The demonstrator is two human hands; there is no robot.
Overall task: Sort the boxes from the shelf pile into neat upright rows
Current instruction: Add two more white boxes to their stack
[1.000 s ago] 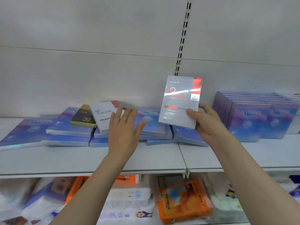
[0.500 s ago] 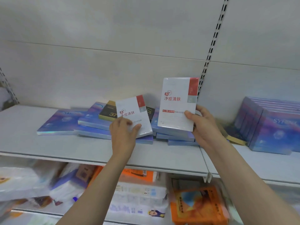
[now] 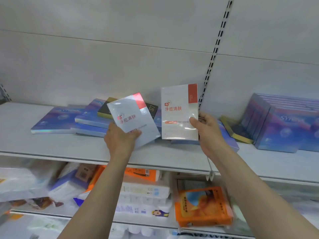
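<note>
Left hand gripping tilted white box, right hand gripping upright white box

A single wide-angle head camera looks forward and slightly down, close to a white shelf that runs from nine to three o'clock, with the back wall filling twelve o'clock.
</note>
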